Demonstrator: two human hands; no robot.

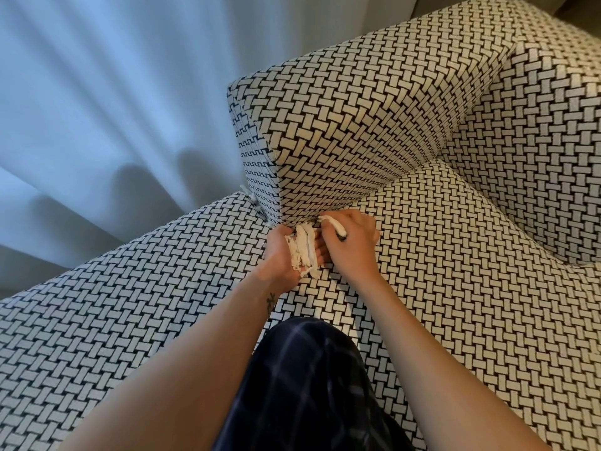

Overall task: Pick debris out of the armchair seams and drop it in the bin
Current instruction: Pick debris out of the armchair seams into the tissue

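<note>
Both hands meet at the near corner of the upright cushion (341,125) of the armchair (471,271), right where that cushion meets the seat. The left hand (276,255) is turned palm up and cupped, its fingers curled loosely round a bundle of pale strips (304,253) (paper or cloth, I cannot tell which). The bundle lies in the palm and hangs over its near edge, touching the seat fabric. The right hand (353,247) is just beside it, back of the hand up, with fingers and thumb pinching one more strip (333,224). That strip runs from the seam line at the cushion's foot into the grip.

More strips (251,197) stick out of the seam to the left, at the cushion's far-left bottom edge, a little apart from the left hand. A pale curtain (97,92) hangs in folds on the left. At the near edge, between the forearms, a leg in dark checked trousers (309,385) rests against the seat.
</note>
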